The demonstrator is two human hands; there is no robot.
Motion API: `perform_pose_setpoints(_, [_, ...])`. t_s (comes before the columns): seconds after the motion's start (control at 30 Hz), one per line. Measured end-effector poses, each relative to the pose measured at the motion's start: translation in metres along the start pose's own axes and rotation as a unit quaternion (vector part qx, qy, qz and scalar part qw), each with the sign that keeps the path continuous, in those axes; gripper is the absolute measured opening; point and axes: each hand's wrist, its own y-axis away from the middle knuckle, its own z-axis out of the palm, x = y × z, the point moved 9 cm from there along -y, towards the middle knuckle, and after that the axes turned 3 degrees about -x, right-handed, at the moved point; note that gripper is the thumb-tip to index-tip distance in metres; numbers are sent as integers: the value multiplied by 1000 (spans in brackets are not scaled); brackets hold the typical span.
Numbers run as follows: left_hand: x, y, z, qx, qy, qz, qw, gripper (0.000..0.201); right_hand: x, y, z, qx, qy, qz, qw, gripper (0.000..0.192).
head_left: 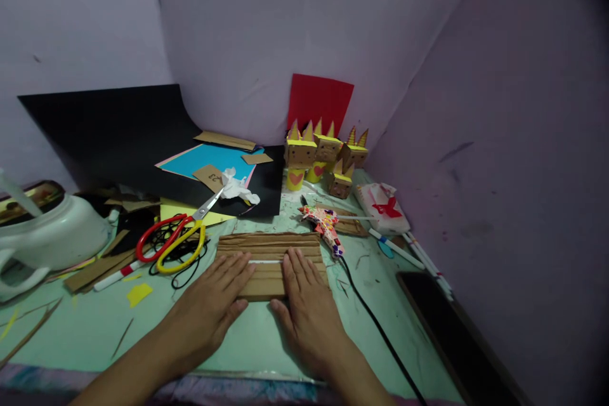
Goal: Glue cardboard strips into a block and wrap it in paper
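The left hand (214,295) and right hand (310,301) lie flat, fingers straight, on the ridged brown cardboard (266,279)

Cardboard panel (265,274): brown corrugated board, matt, ridged across its face.
Scissors (202,213): shiny metal blades; smooth plastic handles.
Glue gun (326,226): patterned surface, material unclear; cord (373,307) smooth, plastic-looking.
Black sheet (118,133): paper, matt, smooth.
Red sheet (318,98): paper or card, matt.
Blue sheet (204,165): smooth paper.
White tissue (234,183): soft paper, crumpled.
White pot (76,231): smooth, glossy, ceramic-looking.
Worktop (264,333): smooth, faint sheen.
Edge cloth (247,388): fabric.
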Motion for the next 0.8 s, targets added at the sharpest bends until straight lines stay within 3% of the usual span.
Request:
perform_pose_setpoints(0.1, [-15, 4, -16, 62, 77, -63, 993, 42, -1, -1, 0, -2, 13, -5, 1000, 64])
perform_pose_setpoints(0.2, [-50, 22, -38, 188, 140, -232, 944, 24, -2, -1, -2, -1, 15, -5, 1000, 65])
perform_pose_setpoints(0.3, [-68, 38, -48, 244, 138, -333, 900, 11, -2, 0, -5, 13, 15, -4, 1000, 65])
perform_pose_setpoints(0.4, [-70, 39, -48, 245, 163, -336, 895, 12, -2, 0, -6, 20, 15, -4, 1000, 65])
perform_pose_setpoints(0.67, [-61, 34, -49, 215, 177, -288, 916, 15, -3, 2, -9, 32, 14, -13, 999, 62])
perform_pose_setpoints(0.8, [-35, 32, -48, 134, 195, -218, 947, 19, -3, 2, -11, 42, 14, -16, 999, 60])
